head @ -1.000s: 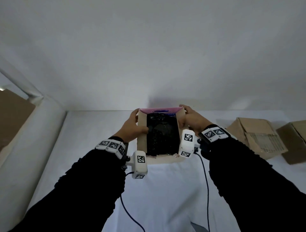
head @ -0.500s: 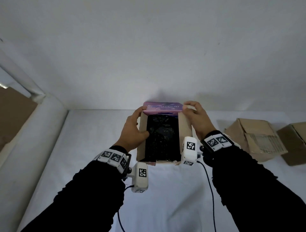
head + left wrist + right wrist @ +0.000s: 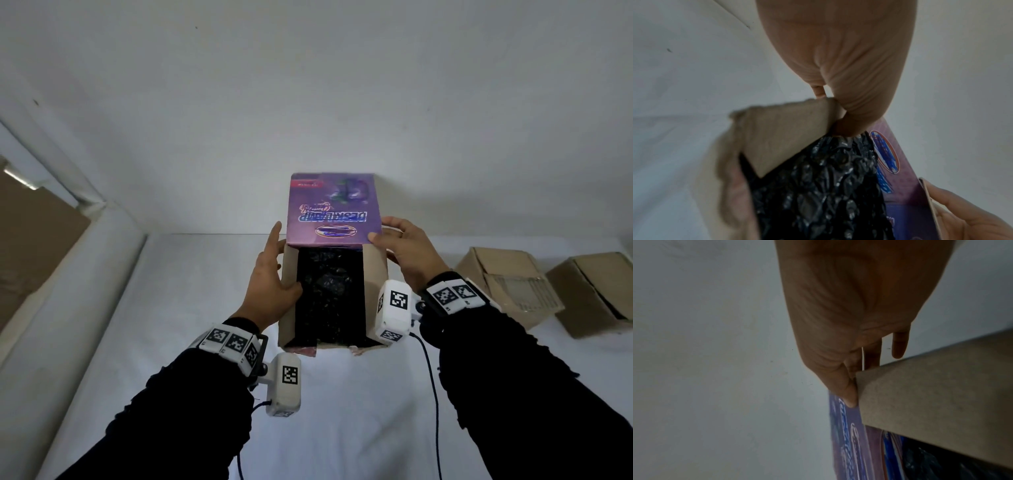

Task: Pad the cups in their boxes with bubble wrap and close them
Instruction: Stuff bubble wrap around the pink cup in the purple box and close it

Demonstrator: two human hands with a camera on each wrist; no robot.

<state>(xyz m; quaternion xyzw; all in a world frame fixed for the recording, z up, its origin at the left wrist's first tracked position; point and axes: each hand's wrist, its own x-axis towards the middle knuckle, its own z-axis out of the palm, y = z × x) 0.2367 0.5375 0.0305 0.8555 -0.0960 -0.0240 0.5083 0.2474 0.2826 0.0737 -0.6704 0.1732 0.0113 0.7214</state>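
Observation:
A cardboard box [image 3: 287,301] stands on the white table, filled with black bubble wrap [image 3: 329,294] [image 3: 818,186]; no cup shows beneath it. Its purple printed lid [image 3: 334,209] [image 3: 846,434] stands upright at the far side. My left hand [image 3: 270,284] [image 3: 838,65] grips the left side flap [image 3: 781,129], thumb on its inner face at the wrap's edge, fingers outside. My right hand [image 3: 400,250] [image 3: 849,305] pinches the lid's right edge, thumb in front, fingers behind, above the right side flap [image 3: 931,402].
Two plain brown cardboard boxes [image 3: 507,287] [image 3: 596,294] lie at the right of the table [image 3: 191,308]. A white wall rises just behind the box. A white padded edge [image 3: 68,291] runs along the left. Wrist-camera cables [image 3: 431,394] trail toward me.
The purple lid has swung up from lying back to standing upright. Both hands have slid toward the box's far end, the right hand onto the lid's edge.

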